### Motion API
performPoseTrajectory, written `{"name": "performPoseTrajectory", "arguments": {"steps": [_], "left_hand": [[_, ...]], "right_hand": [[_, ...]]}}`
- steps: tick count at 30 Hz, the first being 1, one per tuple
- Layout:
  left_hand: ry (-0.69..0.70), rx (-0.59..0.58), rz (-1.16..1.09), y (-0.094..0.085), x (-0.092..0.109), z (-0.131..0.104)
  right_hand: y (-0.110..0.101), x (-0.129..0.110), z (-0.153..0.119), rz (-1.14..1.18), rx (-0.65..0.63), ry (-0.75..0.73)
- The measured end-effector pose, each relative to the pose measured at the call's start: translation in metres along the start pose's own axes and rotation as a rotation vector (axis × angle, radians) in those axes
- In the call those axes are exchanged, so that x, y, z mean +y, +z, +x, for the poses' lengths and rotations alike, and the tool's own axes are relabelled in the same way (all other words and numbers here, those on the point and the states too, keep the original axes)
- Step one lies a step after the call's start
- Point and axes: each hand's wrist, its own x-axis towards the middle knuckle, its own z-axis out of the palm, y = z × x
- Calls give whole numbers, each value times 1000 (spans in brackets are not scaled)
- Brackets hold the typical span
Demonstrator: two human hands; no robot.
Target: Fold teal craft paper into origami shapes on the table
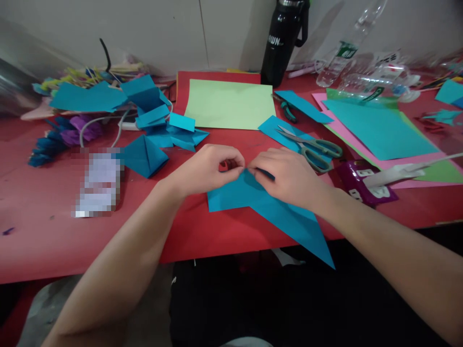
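Note:
A sheet of blue paper (249, 195) with a fold and angled edges lies at the table's front, one long point reaching past the edge. My left hand (213, 166) closes its thumb and fingertips on the paper's top corner. Beside it, my right hand (285, 173) also pinches the paper near that corner, its fingertips close to those of the left. Both hands cover part of the upper edge. Just beyond my right hand, scissors (311, 144) with grey-green handles rest on a strip of blue paper (269, 127).
Folded blue paper pieces (144, 154) and a blurred-out phone-like object (99, 183) lie left. A light green sheet (229, 103) lies behind. At right are a purple tape-like holder (356, 178), stacked coloured sheets (383, 127) and plastic bottles (376, 79). A black flask (284, 43) stands at the wall.

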Motion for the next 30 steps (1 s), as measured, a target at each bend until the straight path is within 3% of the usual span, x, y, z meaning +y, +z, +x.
{"name": "performPoseTrajectory", "arguments": {"steps": [8, 18, 24, 27, 30], "left_hand": [[-145, -120, 6, -22, -5, -7], [-245, -136, 60, -39, -15, -13], [-320, -171, 143, -59, -31, -25], [-400, -103, 199, -64, -34, -28], [-363, 18, 137, -57, -25, -24]], "right_hand": [[2, 6, -4, 45, 62, -48], [2, 16, -6, 114, 108, -9], [1, 25, -9, 140, 118, 14], [-1, 28, -11, 161, 144, 49], [-1, 28, -10, 177, 148, 53]]}}
